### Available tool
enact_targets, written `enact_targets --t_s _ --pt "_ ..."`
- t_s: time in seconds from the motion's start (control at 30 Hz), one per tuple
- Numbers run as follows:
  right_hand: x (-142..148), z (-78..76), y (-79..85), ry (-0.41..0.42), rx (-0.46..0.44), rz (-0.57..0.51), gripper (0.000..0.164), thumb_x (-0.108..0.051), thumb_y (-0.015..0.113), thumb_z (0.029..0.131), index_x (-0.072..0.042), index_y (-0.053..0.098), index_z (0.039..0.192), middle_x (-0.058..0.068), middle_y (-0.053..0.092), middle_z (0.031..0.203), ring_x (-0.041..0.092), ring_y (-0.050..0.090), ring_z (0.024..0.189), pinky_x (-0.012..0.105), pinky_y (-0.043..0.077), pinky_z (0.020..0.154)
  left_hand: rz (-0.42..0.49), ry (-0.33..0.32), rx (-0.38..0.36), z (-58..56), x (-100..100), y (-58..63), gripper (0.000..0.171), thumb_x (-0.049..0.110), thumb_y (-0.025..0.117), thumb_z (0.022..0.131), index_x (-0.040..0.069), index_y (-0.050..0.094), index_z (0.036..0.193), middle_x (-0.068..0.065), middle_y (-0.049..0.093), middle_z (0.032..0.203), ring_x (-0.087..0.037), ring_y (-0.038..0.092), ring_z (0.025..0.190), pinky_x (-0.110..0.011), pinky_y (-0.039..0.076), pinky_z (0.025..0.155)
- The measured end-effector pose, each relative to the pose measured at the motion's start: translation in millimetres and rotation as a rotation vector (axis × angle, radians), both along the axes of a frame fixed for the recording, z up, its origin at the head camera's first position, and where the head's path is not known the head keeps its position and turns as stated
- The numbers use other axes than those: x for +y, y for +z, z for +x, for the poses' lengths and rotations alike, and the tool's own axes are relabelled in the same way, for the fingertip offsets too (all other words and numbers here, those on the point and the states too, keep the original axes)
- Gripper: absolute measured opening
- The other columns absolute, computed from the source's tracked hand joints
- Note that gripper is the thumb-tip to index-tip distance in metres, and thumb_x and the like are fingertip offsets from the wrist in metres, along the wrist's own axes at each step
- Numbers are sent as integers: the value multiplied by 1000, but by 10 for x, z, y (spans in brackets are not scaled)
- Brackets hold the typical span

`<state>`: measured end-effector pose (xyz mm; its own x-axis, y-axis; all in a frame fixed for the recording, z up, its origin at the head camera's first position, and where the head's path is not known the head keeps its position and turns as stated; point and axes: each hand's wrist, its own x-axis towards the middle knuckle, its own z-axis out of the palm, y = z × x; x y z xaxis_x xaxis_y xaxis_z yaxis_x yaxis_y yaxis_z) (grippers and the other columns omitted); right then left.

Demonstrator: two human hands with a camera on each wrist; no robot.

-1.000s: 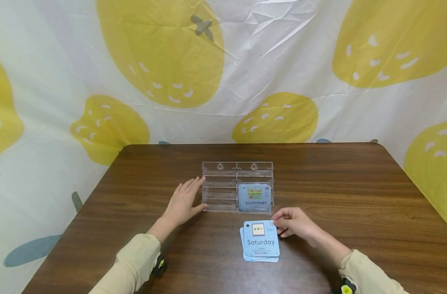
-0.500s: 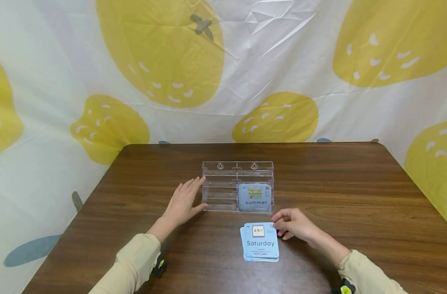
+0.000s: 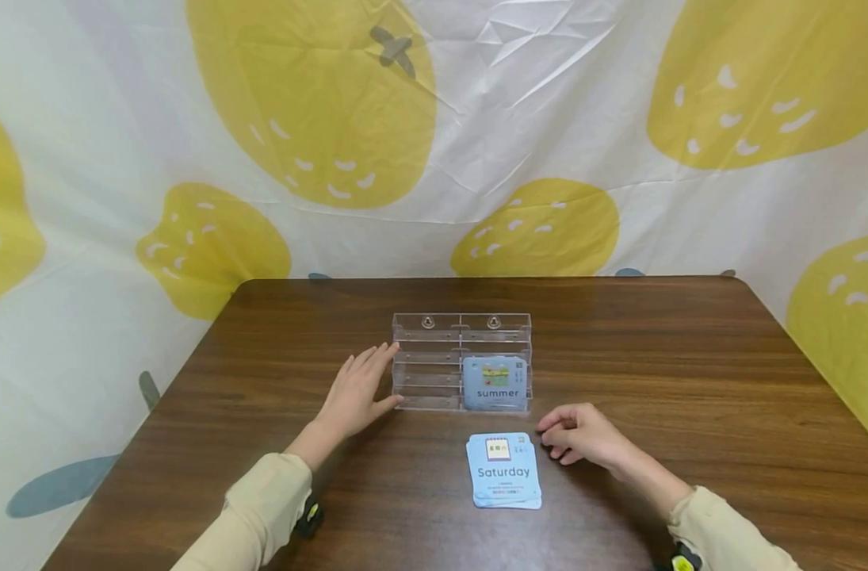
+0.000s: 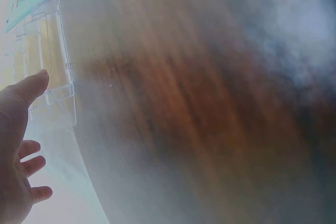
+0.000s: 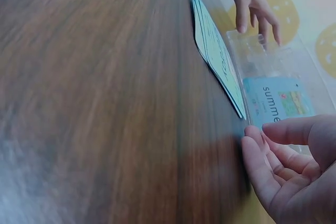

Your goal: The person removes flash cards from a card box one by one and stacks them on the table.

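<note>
A clear plastic card holder (image 3: 426, 388) with two columns of stepped pockets stands on the table. Blue "summer" cards (image 3: 495, 384) sit in its lower right pocket. My left hand (image 3: 355, 392) touches the holder's left side, fingers spread and thumb at the lower corner. In front of the holder lies a small stack of light blue cards (image 3: 505, 472), with "Saturday" on top and its edges slightly uneven. Just right of the stack is my right hand (image 3: 583, 436), its fingers loosely bent and nothing between them. In the right wrist view its fingertips (image 5: 254, 132) are close to the stack's corner.
The brown wooden table (image 3: 690, 381) extends to both sides of the holder. Behind it hangs a white cloth (image 3: 376, 246) printed with yellow fruit.
My right hand has let go of the "Saturday" card and drawn back to the right. That card now lies lower and slightly left on the stack. The left hand has stayed put.
</note>
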<state>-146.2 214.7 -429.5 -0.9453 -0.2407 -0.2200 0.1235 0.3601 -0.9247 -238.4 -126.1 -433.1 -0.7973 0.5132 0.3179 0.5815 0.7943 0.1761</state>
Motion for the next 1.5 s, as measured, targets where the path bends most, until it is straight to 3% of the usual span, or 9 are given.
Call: enact_targets --t_s 0.3,0.5,0.8,1.07,1.33,1.5 --pt "71 -63 82 38 53 13 20 -4 58 81 11 60 95 8 64 74 16 59 62 32 54 55 -6 6 -14 -9 14 18 79 37 69 78 12 30 142 -16 40 139 -33 37 127 -55 27 102" --pt "56 -128 184 -34 71 75 20 0 59 82 13 59 97 15 65 79 20 63 68 35 55 59 2 4 -19 -13 23 21 79 36 70 78 12 31 142 -16 40 139 -33 37 126 -55 27 102" --pt "60 -221 245 -73 127 33 24 3 58 82 17 56 101 20 64 85 26 65 76 34 55 65 8 3 -25 3 12 28 78 36 69 78 11 31 142 -16 40 139 -33 37 126 -55 27 102" --pt "41 -279 308 -63 228 75 23 0 59 83 15 58 101 23 64 90 22 63 78 33 55 65 3 6 -23 7 6 17 78 37 70 78 11 31 141 -16 40 138 -33 38 126 -55 28 101" --pt "-32 -344 325 -87 419 122 22 0 62 82 10 61 101 22 66 93 24 63 81 21 51 67 10 9 -25 20 6 25 79 36 70 78 11 31 141 -17 40 138 -34 38 125 -55 28 101" --pt "-80 -367 343 -102 442 144 22 2 61 82 11 61 103 22 66 93 26 64 81 19 50 68 6 6 -37 23 19 35 79 36 69 78 11 30 142 -17 40 138 -34 37 126 -55 27 102"
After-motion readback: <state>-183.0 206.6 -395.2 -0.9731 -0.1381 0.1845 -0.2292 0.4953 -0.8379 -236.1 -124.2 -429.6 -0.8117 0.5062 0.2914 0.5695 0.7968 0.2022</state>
